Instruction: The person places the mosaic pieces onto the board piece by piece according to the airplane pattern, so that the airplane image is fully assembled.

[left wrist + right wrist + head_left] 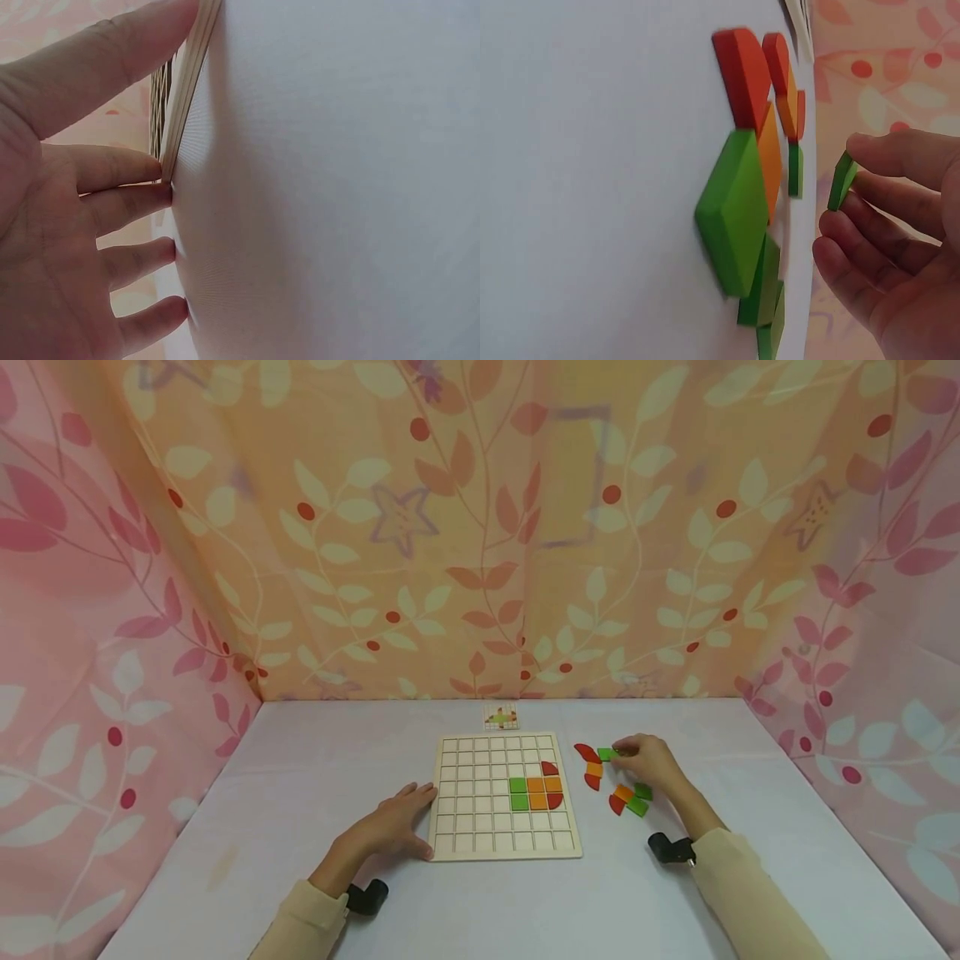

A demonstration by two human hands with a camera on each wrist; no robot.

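1. Green is the colour of the little square tile I pinch in my right hand. My thumb sits on one side and my fingers on the other, so this grip is closed on the tile and lifts it just off the bench.
2. It hangs over the loose tiles, just beside the red and orange pieces, to the right of the wooden board.
3. My hold is only on the thin edges, so I think the tile could slip and drop. It might knock the loose pieces out of place.
4. On the board, green, orange and red tiles already sit in some squares. If I come down tilted, I think the new tile could catch on a square's edge or bump the ones next to it.
5. My left hand lies flat on the bench with straight fingers, their tips touching the board's left edge. This grip is open and holds nothing. If it pushes too hard, I think the board could slide.
6. My right wrist bends down, with the arm reaching forward from the lower right. My left arm comes in from the lower left.
7. At the far side of the board lies a small picture card.
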